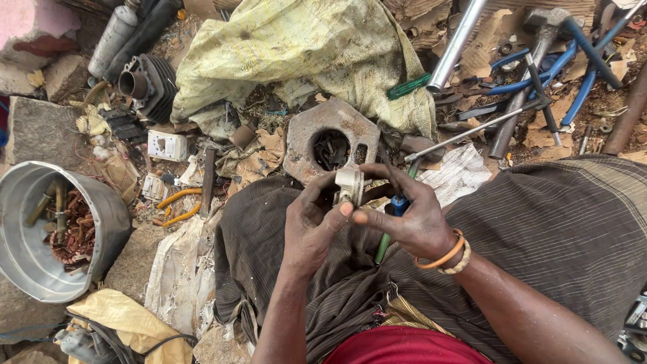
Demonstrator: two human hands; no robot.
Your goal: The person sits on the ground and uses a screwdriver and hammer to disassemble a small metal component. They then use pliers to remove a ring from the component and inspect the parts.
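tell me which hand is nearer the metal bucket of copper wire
Left. The left hand sits on the bucket side of the lap, gripping the small grey part. The right hand is beyond it, farther from the bucket.

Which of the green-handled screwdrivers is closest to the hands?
The green screwdriver in the lap, under the right hand. The other green-handled one lies far off, by the yellowish sack.

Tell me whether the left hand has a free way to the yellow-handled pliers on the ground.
Probably yes. The left hand holds the small metal part jointly with the right hand, so it must let go first. The yellow-handled pliers lie uncovered to its left.
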